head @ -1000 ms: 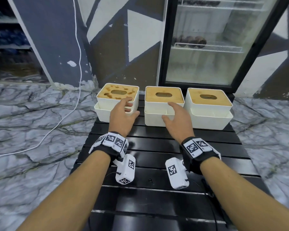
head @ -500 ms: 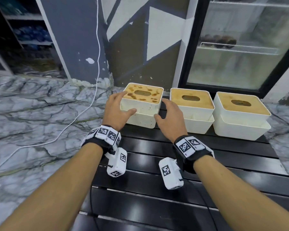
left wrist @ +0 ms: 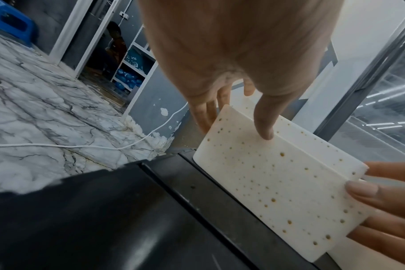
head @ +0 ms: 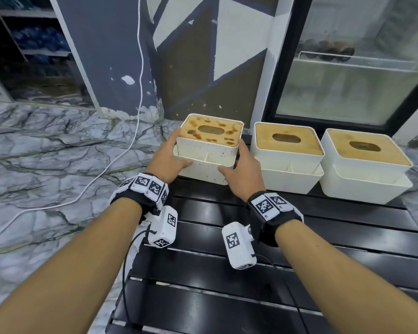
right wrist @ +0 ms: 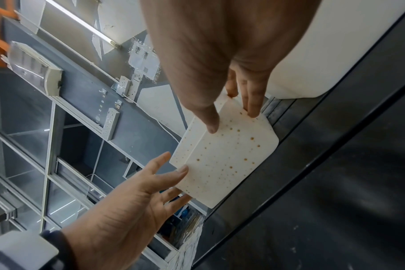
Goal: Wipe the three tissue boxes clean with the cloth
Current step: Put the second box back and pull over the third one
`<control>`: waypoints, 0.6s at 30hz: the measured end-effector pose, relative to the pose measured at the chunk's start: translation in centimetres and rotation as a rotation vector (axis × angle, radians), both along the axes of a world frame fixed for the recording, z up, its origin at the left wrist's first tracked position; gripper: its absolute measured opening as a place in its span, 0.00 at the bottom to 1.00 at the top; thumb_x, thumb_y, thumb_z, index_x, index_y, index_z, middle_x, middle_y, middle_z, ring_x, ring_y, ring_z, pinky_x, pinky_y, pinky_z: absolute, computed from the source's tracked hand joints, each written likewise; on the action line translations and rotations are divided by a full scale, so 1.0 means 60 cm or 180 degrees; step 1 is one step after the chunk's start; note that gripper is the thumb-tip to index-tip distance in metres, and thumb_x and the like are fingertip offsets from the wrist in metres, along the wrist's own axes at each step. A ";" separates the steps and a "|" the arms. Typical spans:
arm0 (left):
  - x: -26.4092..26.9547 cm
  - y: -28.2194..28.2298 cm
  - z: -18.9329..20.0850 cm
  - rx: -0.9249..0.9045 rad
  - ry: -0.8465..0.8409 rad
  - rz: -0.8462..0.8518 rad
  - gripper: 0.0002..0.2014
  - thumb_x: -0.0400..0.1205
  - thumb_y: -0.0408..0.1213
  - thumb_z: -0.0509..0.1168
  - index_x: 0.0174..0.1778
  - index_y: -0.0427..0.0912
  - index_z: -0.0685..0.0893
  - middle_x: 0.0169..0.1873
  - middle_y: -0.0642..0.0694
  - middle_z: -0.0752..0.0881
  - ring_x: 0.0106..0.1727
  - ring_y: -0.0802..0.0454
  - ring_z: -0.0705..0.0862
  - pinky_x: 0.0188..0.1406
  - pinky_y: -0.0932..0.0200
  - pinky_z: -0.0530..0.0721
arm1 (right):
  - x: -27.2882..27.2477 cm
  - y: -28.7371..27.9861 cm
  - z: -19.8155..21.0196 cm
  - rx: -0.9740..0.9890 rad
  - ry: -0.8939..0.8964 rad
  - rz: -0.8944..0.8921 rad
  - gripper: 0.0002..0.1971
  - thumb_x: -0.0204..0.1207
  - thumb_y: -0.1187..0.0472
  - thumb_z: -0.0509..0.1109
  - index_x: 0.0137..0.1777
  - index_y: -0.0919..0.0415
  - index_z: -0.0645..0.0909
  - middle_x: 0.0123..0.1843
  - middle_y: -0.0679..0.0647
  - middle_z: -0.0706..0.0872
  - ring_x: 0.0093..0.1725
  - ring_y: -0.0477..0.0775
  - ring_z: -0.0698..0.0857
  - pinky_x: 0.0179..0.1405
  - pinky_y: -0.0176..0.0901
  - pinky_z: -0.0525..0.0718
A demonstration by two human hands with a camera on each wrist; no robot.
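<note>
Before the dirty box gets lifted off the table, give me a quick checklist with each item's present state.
1. Left hand on the stained box: ok, thumb on the front, fingers along the left side.
2. Right hand on the same box: ok, thumb on the front, fingers on the right side.
3. Box level: ok, it looks upright.
4. Gap to the middle box: ok, a narrow gap shows, with the right fingers in it.
5. Cloth at hand: not ok, none in any view.
6. Box off the table: cannot tell.
</note>
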State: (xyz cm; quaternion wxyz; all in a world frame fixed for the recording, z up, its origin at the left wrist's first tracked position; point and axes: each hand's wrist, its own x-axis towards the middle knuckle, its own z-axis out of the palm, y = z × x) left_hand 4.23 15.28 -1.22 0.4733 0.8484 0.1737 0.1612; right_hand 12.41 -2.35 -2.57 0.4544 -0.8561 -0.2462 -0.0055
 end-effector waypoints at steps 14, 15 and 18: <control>-0.070 -0.017 -0.008 -0.0514 -0.0382 0.0218 0.37 0.78 0.19 0.71 0.82 0.47 0.71 0.65 0.52 0.81 0.62 0.53 0.83 0.55 0.71 0.84 | -0.030 -0.052 -0.001 0.0173 0.0288 0.0150 0.37 0.73 0.61 0.75 0.80 0.47 0.63 0.57 0.52 0.87 0.51 0.48 0.86 0.53 0.35 0.83; -0.081 -0.024 -0.004 -0.0555 -0.0421 0.0208 0.37 0.77 0.19 0.72 0.81 0.46 0.72 0.66 0.51 0.81 0.63 0.53 0.82 0.60 0.66 0.84 | -0.038 -0.059 0.001 0.0190 0.0318 0.0169 0.37 0.73 0.61 0.76 0.80 0.47 0.64 0.57 0.51 0.87 0.51 0.47 0.86 0.55 0.37 0.84; -0.112 -0.047 0.005 -0.0628 -0.0537 0.0226 0.36 0.76 0.19 0.74 0.80 0.46 0.74 0.64 0.53 0.82 0.65 0.55 0.82 0.63 0.60 0.83 | -0.064 -0.087 0.016 0.0249 0.0326 0.0210 0.37 0.72 0.62 0.76 0.79 0.47 0.65 0.61 0.45 0.85 0.52 0.43 0.85 0.57 0.36 0.84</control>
